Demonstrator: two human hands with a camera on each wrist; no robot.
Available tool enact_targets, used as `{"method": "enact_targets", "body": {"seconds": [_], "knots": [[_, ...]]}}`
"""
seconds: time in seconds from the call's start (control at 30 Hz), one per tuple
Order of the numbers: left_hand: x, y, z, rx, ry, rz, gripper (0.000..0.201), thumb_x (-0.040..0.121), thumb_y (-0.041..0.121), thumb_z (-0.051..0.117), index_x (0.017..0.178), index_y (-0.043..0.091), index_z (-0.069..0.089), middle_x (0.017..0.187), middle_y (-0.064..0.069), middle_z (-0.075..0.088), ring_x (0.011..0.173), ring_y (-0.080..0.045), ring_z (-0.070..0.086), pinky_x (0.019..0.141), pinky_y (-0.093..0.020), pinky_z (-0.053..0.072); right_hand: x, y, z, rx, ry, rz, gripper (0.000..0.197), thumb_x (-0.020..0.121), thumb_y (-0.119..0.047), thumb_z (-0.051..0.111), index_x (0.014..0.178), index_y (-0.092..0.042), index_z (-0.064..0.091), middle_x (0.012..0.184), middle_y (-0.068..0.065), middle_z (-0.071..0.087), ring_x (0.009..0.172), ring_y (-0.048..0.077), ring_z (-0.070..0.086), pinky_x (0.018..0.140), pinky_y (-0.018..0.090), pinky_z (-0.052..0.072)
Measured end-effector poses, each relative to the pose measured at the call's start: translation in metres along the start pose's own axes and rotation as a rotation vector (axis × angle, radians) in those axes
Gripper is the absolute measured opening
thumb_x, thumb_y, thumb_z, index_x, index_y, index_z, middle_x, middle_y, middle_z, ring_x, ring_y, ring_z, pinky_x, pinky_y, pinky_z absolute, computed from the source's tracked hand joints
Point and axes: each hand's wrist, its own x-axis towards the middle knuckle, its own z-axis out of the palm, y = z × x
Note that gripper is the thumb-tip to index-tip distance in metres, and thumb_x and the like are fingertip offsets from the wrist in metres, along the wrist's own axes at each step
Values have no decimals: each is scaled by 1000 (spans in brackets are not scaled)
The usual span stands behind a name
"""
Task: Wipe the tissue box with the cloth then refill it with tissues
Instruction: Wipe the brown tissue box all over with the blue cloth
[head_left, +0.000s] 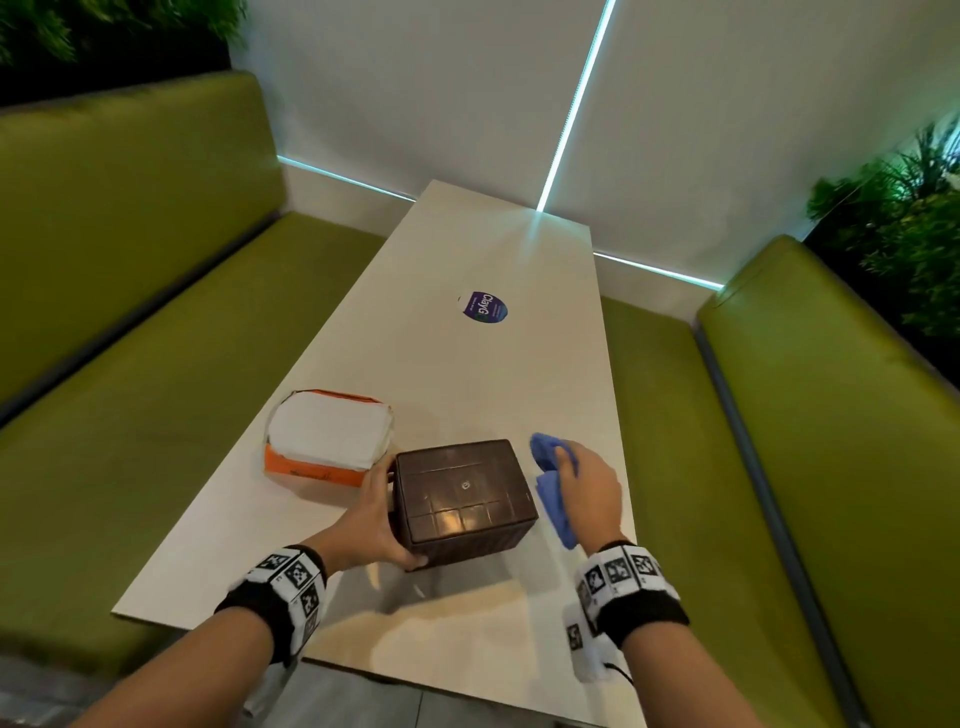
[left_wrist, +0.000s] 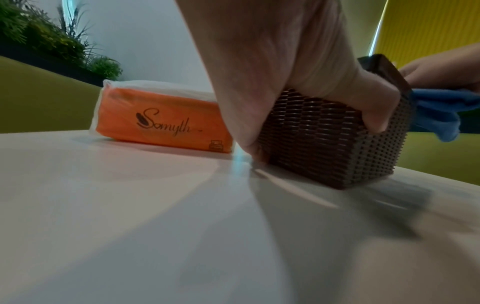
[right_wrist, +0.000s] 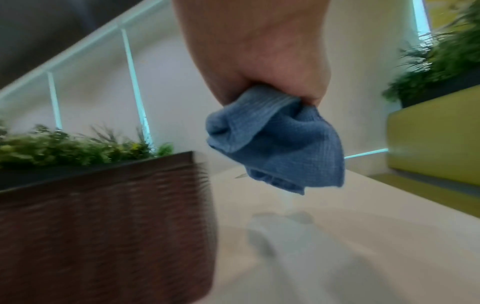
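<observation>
A dark brown woven tissue box (head_left: 462, 499) (left_wrist: 330, 139) (right_wrist: 103, 222) stands on the white table (head_left: 467, 364), its flat gridded face turned up. My left hand (head_left: 376, 519) (left_wrist: 298, 82) grips its left side, thumb at the near corner and fingers curled round the far edge. My right hand (head_left: 587, 493) (right_wrist: 272, 67) holds a bunched blue cloth (head_left: 550, 483) (left_wrist: 439, 111) (right_wrist: 280, 144) just right of the box, above the table and apart from the box. An orange pack of white tissues (head_left: 327, 441) (left_wrist: 161, 123) lies left of the box.
A round purple sticker (head_left: 485, 307) sits mid-table. Green padded benches (head_left: 130, 312) flank the table on both sides. Plants (head_left: 904, 218) stand behind the right bench and along the left one. The table's near edge runs just below my wrists.
</observation>
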Motion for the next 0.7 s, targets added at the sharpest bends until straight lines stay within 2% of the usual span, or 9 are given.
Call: {"method": "enact_targets", "body": {"seconds": [0.1,0.17,0.23,0.3,0.4,0.47,0.53,0.6,0.7], "knots": [[0,-1,-6,4,-32,-14,152,40,30,96,152,20,-6,153,2,12,143,-17,19,119,-34,21,1,28,2,5,-34,33,27,99,-32,44,114,-22,65,103,3,72,94,22,66,76,30,48],[1,-1,-7,-3,-44,-12,151,41,29,96,152,21,-6,153,2,13,143,-16,20,117,-32,22,-7,42,19,-33,-172,22,31,99,-30,46,122,-16,60,119,8,66,111,27,61,89,33,47],[0,0,-7,-12,-53,-16,150,42,28,96,152,22,-6,154,3,13,143,-15,19,118,-33,22,-16,54,39,-176,-387,5,43,101,-27,44,140,-8,44,147,13,44,137,31,38,110,36,31],[-1,-1,-9,-25,-64,-22,151,43,29,96,153,24,-7,156,4,12,145,-14,18,120,-37,22,-19,61,49,-281,-492,11,49,103,-27,37,149,-10,29,159,10,23,147,31,15,119,37,13],[0,0,-13,-34,-92,-25,151,43,30,97,152,29,-6,156,5,15,146,-13,19,120,-43,24,-13,42,36,-246,-456,-20,39,104,-22,31,138,-6,43,151,13,37,142,30,28,116,37,19],[3,1,-14,-61,-119,-28,150,43,25,98,152,31,-5,155,6,17,145,-13,21,120,-41,26,-7,16,16,-12,-342,0,38,103,-31,37,135,-12,46,142,8,46,136,28,38,112,35,29],[6,3,-14,-98,-147,-29,145,47,13,96,152,29,-2,153,6,21,142,-12,27,115,-30,31,-1,-6,-1,190,-446,-13,66,94,-47,51,149,-18,28,152,1,32,143,20,26,117,35,23],[10,7,-15,-131,-181,-21,138,51,1,93,152,27,3,149,8,26,138,-10,33,105,-18,37,3,-23,-8,130,-660,-142,102,77,-56,69,153,-28,7,159,-1,13,148,18,12,119,38,18],[19,14,-15,-122,-210,-33,133,51,1,92,151,27,7,148,8,28,137,-12,33,110,-26,35,10,-33,-1,-213,-809,-332,132,53,-57,84,147,-44,-8,161,6,2,148,26,8,118,51,20]]}}
